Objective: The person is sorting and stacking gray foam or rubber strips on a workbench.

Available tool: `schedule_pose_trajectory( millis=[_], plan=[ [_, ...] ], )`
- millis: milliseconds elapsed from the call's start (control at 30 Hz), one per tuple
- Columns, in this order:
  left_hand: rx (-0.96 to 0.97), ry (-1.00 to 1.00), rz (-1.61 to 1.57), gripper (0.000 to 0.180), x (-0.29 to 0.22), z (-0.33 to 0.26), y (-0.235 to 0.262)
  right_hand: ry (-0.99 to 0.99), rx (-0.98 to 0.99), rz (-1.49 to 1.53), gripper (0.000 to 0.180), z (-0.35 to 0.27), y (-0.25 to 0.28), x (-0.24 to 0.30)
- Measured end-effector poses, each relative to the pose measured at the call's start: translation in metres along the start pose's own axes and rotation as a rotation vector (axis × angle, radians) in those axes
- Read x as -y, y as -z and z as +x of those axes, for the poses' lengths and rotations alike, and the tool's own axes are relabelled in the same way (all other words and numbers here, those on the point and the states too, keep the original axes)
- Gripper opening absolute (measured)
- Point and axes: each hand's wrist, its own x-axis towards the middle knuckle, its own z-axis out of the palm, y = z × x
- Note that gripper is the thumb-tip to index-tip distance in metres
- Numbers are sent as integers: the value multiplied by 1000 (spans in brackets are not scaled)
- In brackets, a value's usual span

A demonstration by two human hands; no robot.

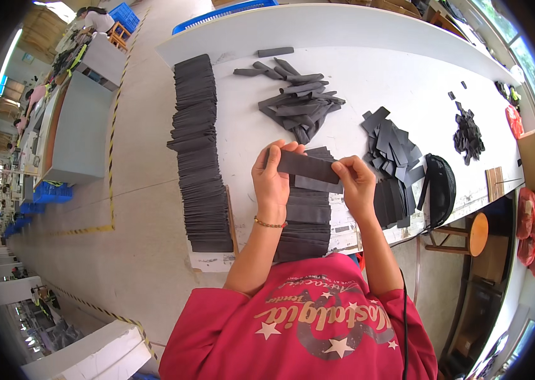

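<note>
A flat dark grey strip, seemingly fabric, (308, 166) is stretched level between my two hands over the white table. My left hand (271, 180) pinches its left end, thumb on top. At the other end, my right hand (358, 185) grips the strip between thumb and fingers. Below them lies an overlapping stack of similar dark strips (305, 221), partly covered by my hands and the held strip. To the left runs a long, tightly layered row of dark strips (199, 145). A loose heap of folded or curled strips (302, 104) lies beyond my hands.
Right of my hands are a pile of flat dark pieces (391, 145), a black mesh item (439, 190) and a heap of small black pieces (468, 136). A raised white board (343, 26) borders the table's far side. A wooden stool (477, 234) stands at right.
</note>
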Motion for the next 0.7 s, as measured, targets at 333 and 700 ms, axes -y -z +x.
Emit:
schedule_pose_trajectory(
  millis=[333,700],
  plan=[
    [-155,17,33,27,10,4,8,-318,191,125,18,-6,5,-6],
    [-138,63,50,27,22,-2,7,-298,52,114,21,-5,4,-24]
  ],
)
